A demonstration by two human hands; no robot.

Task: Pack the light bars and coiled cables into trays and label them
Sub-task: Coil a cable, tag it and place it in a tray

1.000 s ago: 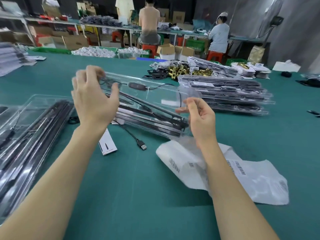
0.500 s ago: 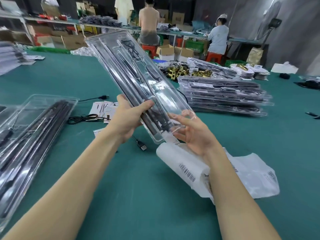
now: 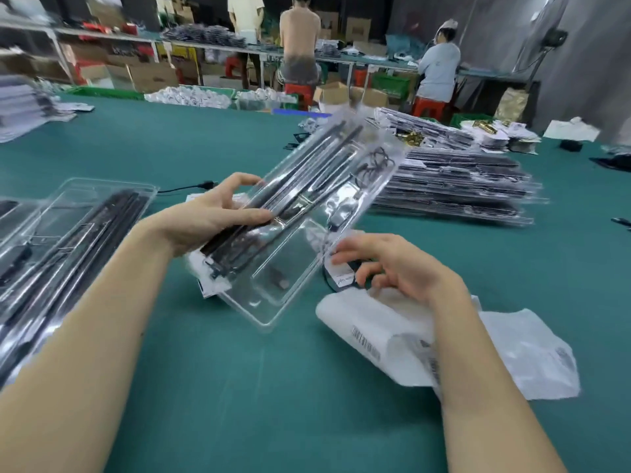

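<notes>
Clear tray [image 3: 283, 302] with several black light bars [image 3: 290, 196] in left hand's [image 3: 208, 216] grip; right hand [image 3: 392, 268] loosely curled, empty.

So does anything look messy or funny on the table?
A little. The white label sheets lie crumpled under the right hand, and a loose black cable trails across the green table.

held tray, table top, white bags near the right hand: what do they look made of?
Held tray: looks like thin clear moulded plastic, glossy; the dark bars show through it and it throws glare.
Table top: matte teal, probably a mat or felt-like cover; no shine, can't tell which.
White bags: look like soft plastic film, crinkled and slightly translucent, with printed barcodes.
</notes>
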